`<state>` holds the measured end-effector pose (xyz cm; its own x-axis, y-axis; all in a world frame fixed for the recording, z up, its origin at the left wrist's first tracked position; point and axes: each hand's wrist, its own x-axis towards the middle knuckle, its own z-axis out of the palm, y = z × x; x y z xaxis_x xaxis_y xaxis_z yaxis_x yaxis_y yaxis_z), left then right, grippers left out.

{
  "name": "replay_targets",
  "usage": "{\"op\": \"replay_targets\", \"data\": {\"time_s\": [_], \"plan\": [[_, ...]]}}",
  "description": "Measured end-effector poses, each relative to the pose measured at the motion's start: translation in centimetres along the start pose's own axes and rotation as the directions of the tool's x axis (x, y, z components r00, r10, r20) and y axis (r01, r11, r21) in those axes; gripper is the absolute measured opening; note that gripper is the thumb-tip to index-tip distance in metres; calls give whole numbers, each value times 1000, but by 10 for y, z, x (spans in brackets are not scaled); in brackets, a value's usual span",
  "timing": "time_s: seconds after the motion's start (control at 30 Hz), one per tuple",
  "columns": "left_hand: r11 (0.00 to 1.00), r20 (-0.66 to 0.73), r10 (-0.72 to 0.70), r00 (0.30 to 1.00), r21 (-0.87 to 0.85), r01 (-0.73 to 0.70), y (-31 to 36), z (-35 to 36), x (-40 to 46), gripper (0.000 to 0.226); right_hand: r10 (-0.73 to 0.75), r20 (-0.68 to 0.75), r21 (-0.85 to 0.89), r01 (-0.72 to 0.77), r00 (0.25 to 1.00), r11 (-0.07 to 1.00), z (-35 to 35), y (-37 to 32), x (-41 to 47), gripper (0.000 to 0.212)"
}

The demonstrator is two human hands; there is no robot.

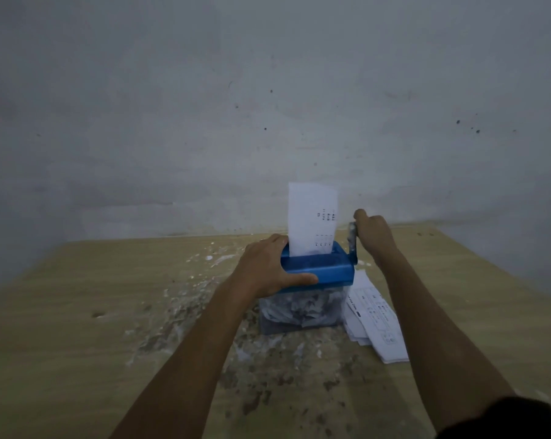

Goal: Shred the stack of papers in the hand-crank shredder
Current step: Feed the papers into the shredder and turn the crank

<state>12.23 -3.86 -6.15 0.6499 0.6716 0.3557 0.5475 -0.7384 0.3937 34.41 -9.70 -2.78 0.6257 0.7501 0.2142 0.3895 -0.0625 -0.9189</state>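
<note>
A small hand-crank shredder with a blue top (328, 269) and a clear bin (302, 312) full of paper strips stands mid-table. A white printed sheet (312, 217) sticks upright out of its slot. My left hand (267, 267) grips the left end of the blue top, thumb along the front edge. My right hand (374, 232) holds the crank handle (352, 240) on the shredder's right side, with the handle raised. A stack of printed papers (375, 318) lies on the table just right of the shredder.
The wooden table (93, 296) is stained and littered with white scraps and dark specks around and in front of the shredder. A grey wall (204, 122) rises right behind the table's far edge.
</note>
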Motion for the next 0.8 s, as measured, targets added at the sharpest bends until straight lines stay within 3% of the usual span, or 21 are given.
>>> {"op": "replay_targets", "data": {"time_s": [0.3,0.47,0.63,0.8], "plan": [[999,-101,-51,994,-20,49,2,5,-5,88,176,67,-111,-168,982,980,21,12,10,41],[997,-95,-81,992,-26,78,3,4,-4,87,381,247,-212,-334,891,918,25,47,-10,19],[993,-51,-104,993,48,107,0,6,1,97,331,138,-252,-290,934,923,18,86,-28,22],[991,-36,-125,992,51,126,0,7,2,101,112,110,-377,-63,988,924,-1,95,-64,26]]}}
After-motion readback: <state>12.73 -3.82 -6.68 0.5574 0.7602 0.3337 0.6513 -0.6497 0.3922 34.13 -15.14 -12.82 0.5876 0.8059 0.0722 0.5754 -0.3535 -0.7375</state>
